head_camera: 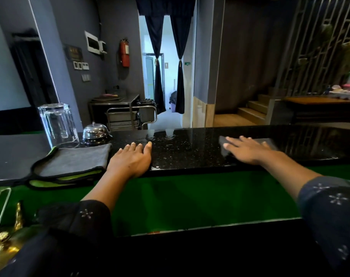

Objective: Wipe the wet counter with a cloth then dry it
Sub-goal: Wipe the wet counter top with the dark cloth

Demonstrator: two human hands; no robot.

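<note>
Right hand (248, 150) flat, fingers straight and spread, pressing a dark cloth (225, 146) onto the black speckled counter (190, 154) at centre right of the frame; cloth showing past the fingertips and on toward the right; gripping nothing, only pressing. Left hand (133, 159) at centre left, palm down, fingers straight and together, resting on the counter at its near edge; holding nothing. Water (162, 137) pooled by the far edge at frame centre, just beyond the left fingertips; droplets scattered between the hands. Folded grey towel (74, 161) with green trim just left of the left hand, overhanging the near edge; upturned glass (57, 124) and silver bell (95, 132) behind it at middle left. Bare counter stretching right of the cloth to the frame's edge.
</note>
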